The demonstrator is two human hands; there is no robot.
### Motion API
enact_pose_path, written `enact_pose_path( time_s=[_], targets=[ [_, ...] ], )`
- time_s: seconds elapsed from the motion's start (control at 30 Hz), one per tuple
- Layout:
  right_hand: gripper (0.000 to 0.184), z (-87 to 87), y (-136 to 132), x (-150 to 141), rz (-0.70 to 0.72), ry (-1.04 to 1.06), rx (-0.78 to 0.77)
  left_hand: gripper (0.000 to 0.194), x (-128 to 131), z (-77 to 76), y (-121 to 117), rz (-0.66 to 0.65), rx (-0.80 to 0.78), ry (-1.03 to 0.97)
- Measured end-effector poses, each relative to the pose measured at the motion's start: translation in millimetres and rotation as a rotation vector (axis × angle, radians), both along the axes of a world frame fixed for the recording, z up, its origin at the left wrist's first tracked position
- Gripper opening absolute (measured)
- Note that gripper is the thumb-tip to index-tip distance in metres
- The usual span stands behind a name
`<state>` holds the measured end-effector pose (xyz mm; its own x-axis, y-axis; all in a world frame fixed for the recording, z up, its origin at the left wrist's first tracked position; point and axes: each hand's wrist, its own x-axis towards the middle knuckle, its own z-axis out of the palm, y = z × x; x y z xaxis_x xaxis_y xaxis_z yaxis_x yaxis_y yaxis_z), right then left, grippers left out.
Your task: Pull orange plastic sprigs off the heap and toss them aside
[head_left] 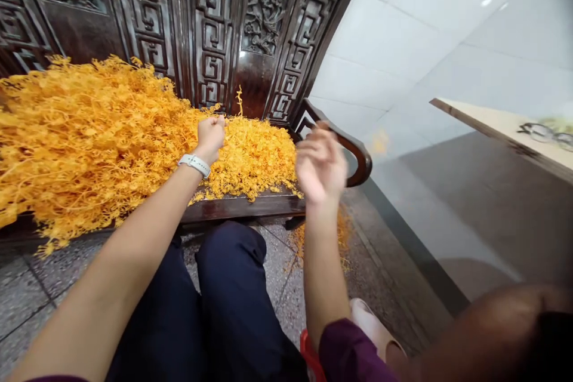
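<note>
Basically hands apart: left hand (210,139) fisted at the heap of orange dried strands (89,143), right hand (320,161) raised, blurred; strands tangled, no single axis.

A carved dark wooden bench (242,209) is piled high with tangled orange strands (89,143), and more are scattered across the terrazzo floor (27,304) below.

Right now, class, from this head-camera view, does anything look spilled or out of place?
Yes: loose orange sprigs lie on the speckled floor below the carved wooden bench, apart from the main heap on its seat, so they look spilled.
</note>
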<state>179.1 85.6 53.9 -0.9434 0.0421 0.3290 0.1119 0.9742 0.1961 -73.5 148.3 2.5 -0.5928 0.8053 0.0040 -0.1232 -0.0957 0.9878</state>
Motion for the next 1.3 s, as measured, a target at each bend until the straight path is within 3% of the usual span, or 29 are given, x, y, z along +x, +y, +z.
enact_pose_path(
  time_s=[0.03,0.1,0.17,0.23,0.3,0.4,0.5,0.6,0.7,0.77,0.87,1.07,1.3],
  targets=[
    [0.045,-3.9,9.0,-13.8,-0.072,0.261,-0.199,0.035,2.7,-0.9,-2.5,-0.01,-0.026,-0.014],
    [0.035,-16.3,9.5,-34.7,-0.136,0.845,-1.01,0.033,7.1,-2.6,-6.6,-0.023,-0.07,-0.029],
    [0.023,-31.4,-6.0,-45.1,-0.073,1.176,-1.773,0.033,8.7,-2.8,-8.5,-0.01,-0.071,-0.038],
    [0.014,-44.8,-23.7,-46.9,0.03,1.272,-2.221,0.032,8.3,-0.9,-8.4,0.011,-0.039,-0.04],
    [0.01,-54.5,-33.5,-44.4,0.048,1.318,-2.393,0.031,8.2,2.5,-7.3,0.019,-0.017,-0.046],
    [0.005,-62.2,-32.3,-38.9,-0.085,1.422,-2.329,0.032,14.7,8.9,-7.9,-0.03,0.013,-0.056],
    [0.005,-62.3,-24.8,-35.7,-0.244,1.517,-2.022,0.03,31.1,16.0,-13.6,-0.129,0.068,-0.075],
    [0.018,-57.3,-19.9,-35.1,-0.394,1.492,-1.632,0.028,53.2,22.7,-23.3,-0.241,0.102,-0.093],
    [0.025,-51.9,-17.0,-33.2,-0.457,1.346,-1.458,0.025,72.7,27.0,-34.6,-0.364,0.137,-0.072],
    [0.022,-48.5,-15.9,-28.7,-0.419,1.294,-1.461,0.025,80.9,27.6,-41.2,-0.465,0.155,-0.032],
    [0.022,-40.8,-16.1,-14.8,-0.29,1.385,-1.571,0.025,84.9,26.3,-47.6,-0.58,0.173,0.053],
    [0.021,-16.2,-19.9,25.7,-0.092,1.499,-1.859,0.03,78.2,27.1,-54.2,-0.628,0.155,0.293],
    [0.018,-14.1,-18.9,47.9,-0.089,1.505,-1.818,0.031,76.3,29.1,-67.2,-0.741,0.101,0.524]
  ],
)
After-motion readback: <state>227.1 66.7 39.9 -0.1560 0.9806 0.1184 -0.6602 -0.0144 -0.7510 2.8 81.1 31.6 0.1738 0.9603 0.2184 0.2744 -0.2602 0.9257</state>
